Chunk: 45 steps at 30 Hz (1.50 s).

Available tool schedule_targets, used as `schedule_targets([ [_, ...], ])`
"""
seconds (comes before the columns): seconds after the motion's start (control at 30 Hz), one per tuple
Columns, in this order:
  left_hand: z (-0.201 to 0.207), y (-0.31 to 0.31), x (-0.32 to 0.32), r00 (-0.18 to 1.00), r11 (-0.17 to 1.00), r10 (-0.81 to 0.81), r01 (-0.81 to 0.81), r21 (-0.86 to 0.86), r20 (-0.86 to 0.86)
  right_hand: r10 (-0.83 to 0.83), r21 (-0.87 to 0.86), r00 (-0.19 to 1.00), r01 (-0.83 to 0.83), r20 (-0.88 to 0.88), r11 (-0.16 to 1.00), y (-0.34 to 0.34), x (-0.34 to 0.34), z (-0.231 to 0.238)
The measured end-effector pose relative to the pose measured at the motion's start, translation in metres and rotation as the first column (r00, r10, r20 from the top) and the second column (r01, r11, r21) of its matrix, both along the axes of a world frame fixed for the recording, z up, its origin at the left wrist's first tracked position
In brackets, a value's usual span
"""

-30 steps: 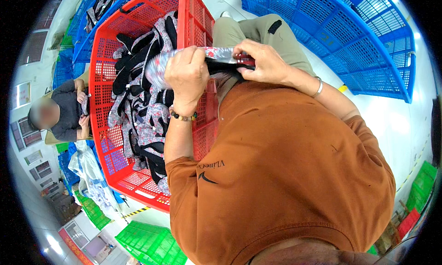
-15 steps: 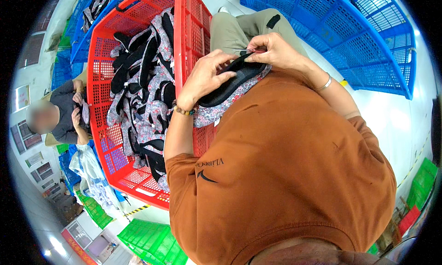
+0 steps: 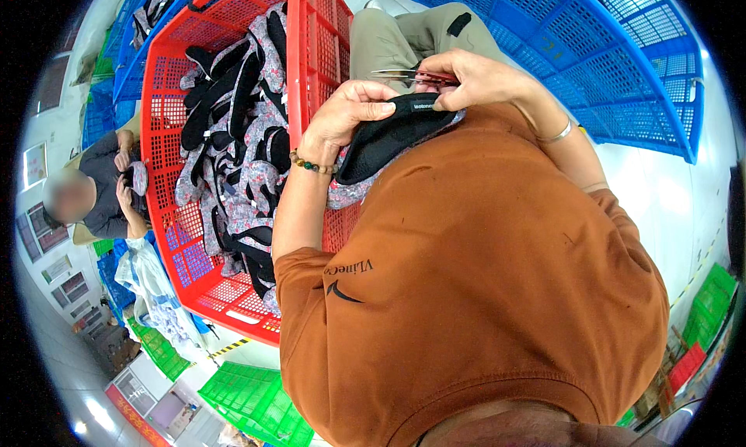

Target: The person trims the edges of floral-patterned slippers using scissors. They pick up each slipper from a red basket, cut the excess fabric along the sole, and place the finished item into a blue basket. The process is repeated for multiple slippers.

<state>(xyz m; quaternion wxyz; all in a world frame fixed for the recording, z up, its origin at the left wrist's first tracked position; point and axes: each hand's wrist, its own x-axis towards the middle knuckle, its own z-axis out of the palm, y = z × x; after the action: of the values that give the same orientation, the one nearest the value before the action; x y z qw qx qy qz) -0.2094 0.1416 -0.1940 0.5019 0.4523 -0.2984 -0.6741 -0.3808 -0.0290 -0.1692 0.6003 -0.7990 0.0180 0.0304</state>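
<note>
My left hand, with a bead bracelet at the wrist, grips a curved fabric piece that has a black lining and a floral outer side. It is held close to my chest, over my orange shirt. My right hand, wearing a thin bangle, pinches small red-handled snips, whose blades point left along the piece's top edge. The thumb of my right hand also touches the piece's rim.
A red lattice crate at my left holds several more floral and black pieces. Blue crates stand at the upper right, green crates lie below. Another person sits at the far left, handling a similar piece.
Both hands have drawn the piece from the crate's rim toward my chest and turned its black lining up. The snips now show at its top edge.
</note>
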Motion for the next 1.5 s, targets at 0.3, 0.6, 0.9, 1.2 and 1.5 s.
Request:
schedule_targets([
  [0.3, 0.01, 0.0, -0.014, 0.981, 0.998, 0.052, -0.055, 0.01, 0.189, -0.132, -0.387, 0.99, 0.105, -0.044, 0.916, 0.015, -0.016, 0.02],
  [0.6, 0.011, 0.001, -0.004, 1.0, 0.998, -0.03, 0.03, 0.057, 0.008, -0.04, 0.518, 0.996, 0.079, -0.085, 0.852, 0.001, -0.008, -0.011],
  [0.9, 0.002, 0.001, -0.002, 1.0, 0.998, 0.017, -0.016, 0.061, -0.013, -0.112, 0.328, 0.994, 0.111, -0.016, 0.938, 0.003, -0.013, -0.01],
  [1.2, 0.001, 0.001, 0.0, 1.0, 0.996, 0.016, -0.015, 0.092, -0.011, -0.093, -0.618, 0.881, 0.397, 0.464, 0.679, 0.002, -0.03, 0.029],
  [1.5, 0.004, 0.0, -0.003, 0.998, 0.995, 0.049, -0.052, 0.087, 0.036, 0.283, -0.875, 0.856, 0.325, 0.433, 0.358, 0.01, -0.02, 0.039],
])
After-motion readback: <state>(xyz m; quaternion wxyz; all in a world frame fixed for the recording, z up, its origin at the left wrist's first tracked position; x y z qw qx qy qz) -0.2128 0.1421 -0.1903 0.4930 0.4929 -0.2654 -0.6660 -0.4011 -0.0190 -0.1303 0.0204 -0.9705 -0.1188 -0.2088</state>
